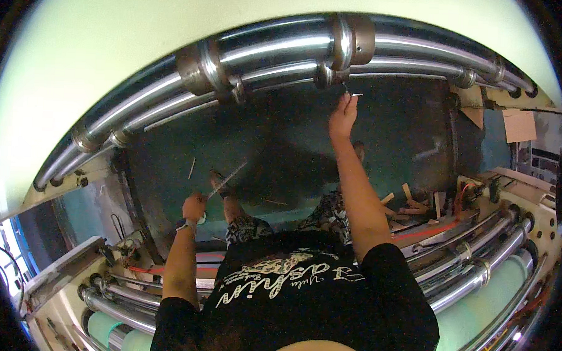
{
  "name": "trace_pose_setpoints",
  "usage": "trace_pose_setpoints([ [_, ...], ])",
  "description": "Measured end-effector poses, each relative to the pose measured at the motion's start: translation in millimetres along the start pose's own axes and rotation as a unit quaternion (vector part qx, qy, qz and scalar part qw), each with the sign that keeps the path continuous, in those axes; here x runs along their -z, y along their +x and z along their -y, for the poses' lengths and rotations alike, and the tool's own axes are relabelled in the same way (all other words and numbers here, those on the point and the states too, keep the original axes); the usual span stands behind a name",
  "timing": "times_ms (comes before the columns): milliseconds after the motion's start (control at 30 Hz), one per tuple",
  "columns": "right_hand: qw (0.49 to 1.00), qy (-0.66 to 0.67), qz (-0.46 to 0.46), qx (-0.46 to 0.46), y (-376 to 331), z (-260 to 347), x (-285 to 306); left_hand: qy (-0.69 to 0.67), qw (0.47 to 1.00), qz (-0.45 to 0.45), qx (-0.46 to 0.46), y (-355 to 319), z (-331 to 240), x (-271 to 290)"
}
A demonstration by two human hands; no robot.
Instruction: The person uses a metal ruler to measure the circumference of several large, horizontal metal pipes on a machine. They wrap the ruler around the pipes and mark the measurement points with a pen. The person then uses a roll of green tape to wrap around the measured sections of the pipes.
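Two hands are working inside this machine, and you are standing between its banks of chrome rollers [280, 47] with your feet on the dark green floor [282, 150]. Your right hand [343, 112] is reaching up to the upper rollers and closing its fingers around a small L-shaped metal key [352, 92], whose tip is sitting right at a collar [326, 74] on the lower shaft. Your left hand [194, 206] is hanging low by your hip and gripping a long thin metal rod [227, 181] that is slanting up and to the right over the floor.

Judging from how things lie, you are in the middle of adjusting that collar: the key is touching or nearly touching the fitting, though whether it is seated in a screw is too small to tell. The larger brown collars [198, 68] further left are sitting apart from your hand, and nothing shows whether they are already set. Wooden offcuts [411, 203] are lying scattered on the floor near your right foot, and a red hose [429, 231] is running along the lower rollers [478, 265], so clearing out is probably remaining
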State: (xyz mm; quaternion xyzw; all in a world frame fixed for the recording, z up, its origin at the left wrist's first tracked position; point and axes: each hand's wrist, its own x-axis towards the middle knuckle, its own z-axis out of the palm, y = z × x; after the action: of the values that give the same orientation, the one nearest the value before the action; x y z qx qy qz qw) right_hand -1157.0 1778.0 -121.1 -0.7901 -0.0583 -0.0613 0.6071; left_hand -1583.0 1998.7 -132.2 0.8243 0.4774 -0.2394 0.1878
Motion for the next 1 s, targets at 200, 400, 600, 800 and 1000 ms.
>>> trace_pose_setpoints([
  [200, 0.992, 0.031, -0.108, -0.066, -6.4, 12.9, -16.2, 0.013, 0.990, -0.054, -0.130, 13.4, 22.1, -18.4],
  [400, 0.996, 0.018, -0.053, -0.068, -7.2, 8.8, -6.7, -0.041, 0.981, -0.022, -0.186, 46.0, -10.3, -14.2],
  [600, 0.981, 0.157, -0.016, -0.116, -0.2, -5.4, -8.1, -0.068, 0.951, -0.019, -0.302, 45.8, -74.1, 14.5],
  [800, 0.993, 0.054, 0.061, -0.089, -7.1, -87.6, 5.0, -0.068, 0.971, 0.058, -0.220, 38.6, -76.4, 17.2],
  [1000, 0.972, 0.073, 0.218, -0.048, 1.3, -43.8, 38.5, 0.087, 0.978, 0.186, -0.038, 58.4, -5.1, 10.0],
])
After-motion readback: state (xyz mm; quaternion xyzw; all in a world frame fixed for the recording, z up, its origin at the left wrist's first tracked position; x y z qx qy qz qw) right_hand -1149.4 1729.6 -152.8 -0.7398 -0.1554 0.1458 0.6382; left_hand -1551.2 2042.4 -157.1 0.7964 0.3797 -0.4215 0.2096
